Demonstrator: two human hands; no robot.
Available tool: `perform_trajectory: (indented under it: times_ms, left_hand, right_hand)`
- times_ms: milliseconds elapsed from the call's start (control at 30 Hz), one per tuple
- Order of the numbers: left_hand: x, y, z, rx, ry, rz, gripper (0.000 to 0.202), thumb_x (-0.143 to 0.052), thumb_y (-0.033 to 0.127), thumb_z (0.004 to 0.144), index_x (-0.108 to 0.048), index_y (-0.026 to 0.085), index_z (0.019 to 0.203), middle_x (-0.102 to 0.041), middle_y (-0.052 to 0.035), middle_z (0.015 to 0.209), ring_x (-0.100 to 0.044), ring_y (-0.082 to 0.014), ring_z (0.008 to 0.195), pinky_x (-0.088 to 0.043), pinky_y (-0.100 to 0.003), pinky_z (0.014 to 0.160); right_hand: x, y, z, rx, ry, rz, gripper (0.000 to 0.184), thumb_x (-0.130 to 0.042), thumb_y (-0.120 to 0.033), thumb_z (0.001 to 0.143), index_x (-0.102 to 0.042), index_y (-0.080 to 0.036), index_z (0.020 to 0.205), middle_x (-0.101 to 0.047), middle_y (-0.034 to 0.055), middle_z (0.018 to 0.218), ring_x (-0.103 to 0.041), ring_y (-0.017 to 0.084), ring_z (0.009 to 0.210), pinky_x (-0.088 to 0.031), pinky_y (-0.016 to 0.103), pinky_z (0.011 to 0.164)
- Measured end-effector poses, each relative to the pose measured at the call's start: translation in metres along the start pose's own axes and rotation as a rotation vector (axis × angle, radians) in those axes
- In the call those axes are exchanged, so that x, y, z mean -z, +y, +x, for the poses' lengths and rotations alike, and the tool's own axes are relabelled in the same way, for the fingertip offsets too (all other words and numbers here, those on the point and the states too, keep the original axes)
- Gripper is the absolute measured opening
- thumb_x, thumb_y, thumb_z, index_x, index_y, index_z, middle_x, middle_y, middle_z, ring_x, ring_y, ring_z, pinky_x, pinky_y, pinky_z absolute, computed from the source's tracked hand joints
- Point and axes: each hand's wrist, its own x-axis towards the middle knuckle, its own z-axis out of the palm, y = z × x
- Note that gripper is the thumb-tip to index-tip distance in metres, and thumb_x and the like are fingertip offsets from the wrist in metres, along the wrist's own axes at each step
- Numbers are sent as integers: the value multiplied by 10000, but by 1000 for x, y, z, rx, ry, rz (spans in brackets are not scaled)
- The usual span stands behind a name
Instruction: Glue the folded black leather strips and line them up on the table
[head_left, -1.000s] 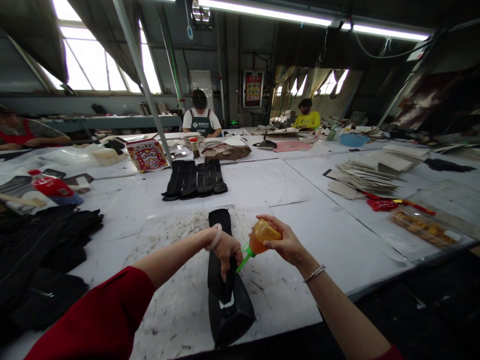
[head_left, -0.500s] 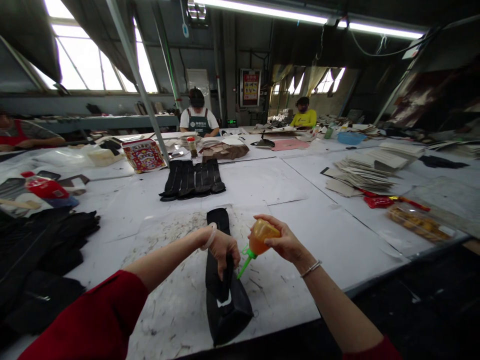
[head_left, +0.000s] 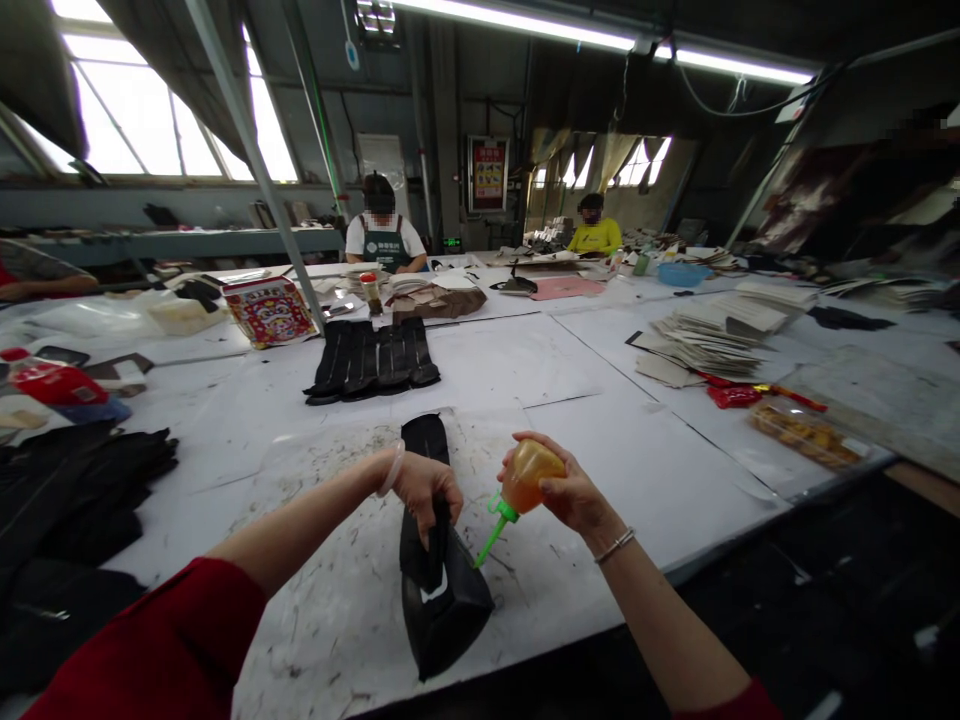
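Note:
A long black fabric piece (head_left: 439, 590) lies on the glue-stained white work table (head_left: 600, 450) in front of me. My left hand (head_left: 426, 490) is closed on it, pinching a fold near its middle. My right hand (head_left: 574, 490) grips an orange squeeze bottle (head_left: 525, 478) tilted downward. The bottle's green nozzle points at the fabric just right of my left fingers. A pale bangle sits on my left wrist and a thin bracelet on my right.
A row of black pieces (head_left: 371, 360) lies farther back, and a heap of black material (head_left: 75, 490) sits at left. Stacked grey card sheets (head_left: 712, 340) and a packet of snacks (head_left: 802, 435) are at right. Two people sit at the far side.
My hands and the fabric keep nearly the same pose. The nozzle tip has dipped slightly closer to the fabric, and my view has shifted a little to the right.

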Motion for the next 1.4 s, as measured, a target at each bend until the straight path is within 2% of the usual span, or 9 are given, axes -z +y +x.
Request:
perform_trajectory:
  times_ms: [167,400,567,700,800,933,1100,1400]
  left_hand:
    - [-2,5,-6,-22,58,-29,369,-907,263,417,-682,151,687,-632,18,564,-522,-112,465,-435,-217,426]
    - [2,5,-10,-11,105,-19,371,-906,268,418,-687,163,700,-661,16,641,-606,-123,544,-460,-189,466]
    - [6,2,-12,-84,117,-60,351,-899,270,457,-683,165,712,-644,21,592,-573,-111,481,-422,-179,408]
    - [9,-6,-10,-150,153,-132,332,-886,282,506,-673,147,721,-632,14,563,-531,-89,427,-400,-168,386]
    - [13,-12,-6,-200,196,-169,325,-886,263,505,-657,134,696,-630,12,586,-516,-71,412,-383,-153,371]
    - [14,-13,-1,-234,220,-203,339,-888,254,487,-641,128,682,-633,10,585,-495,-61,394,-365,-147,348]
    - [9,-2,3,-237,233,-258,327,-882,274,499,-641,128,664,-602,17,517,-467,-61,386,-335,-147,331]
    - [10,-3,11,-254,287,-342,317,-864,244,496,-643,116,684,-631,-4,556,-492,-66,396,-337,-150,344]
  right_hand:
    - [2,2,-10,34,29,25,616,-808,-234,636,-576,-200,1205,-683,72,1009,-671,281,922,-490,442,842]
    - [2,6,-24,86,122,79,589,-809,-267,634,-586,-219,1178,-693,54,991,-675,265,915,-503,424,835]
    - [2,13,-33,130,185,143,577,-808,-285,641,-593,-235,1175,-691,44,1008,-669,244,930,-500,408,866]
    - [6,22,-41,155,289,223,580,-815,-314,640,-604,-233,1174,-707,56,1026,-670,241,944,-499,396,880]
    - [10,25,-45,183,398,280,566,-813,-354,651,-614,-233,1167,-718,56,1036,-670,236,971,-464,409,958]
    - [11,22,-47,228,499,307,561,-812,-353,657,-610,-240,1168,-720,54,1047,-661,241,1016,-419,458,1030]
    - [7,11,-49,275,555,257,528,-801,-351,665,-619,-257,1151,-722,51,1041,-651,269,1046,-400,539,1043]
    - [9,4,-53,350,610,181,498,-791,-385,680,-630,-293,1142,-703,40,1067,-636,265,1057,-377,529,1058]
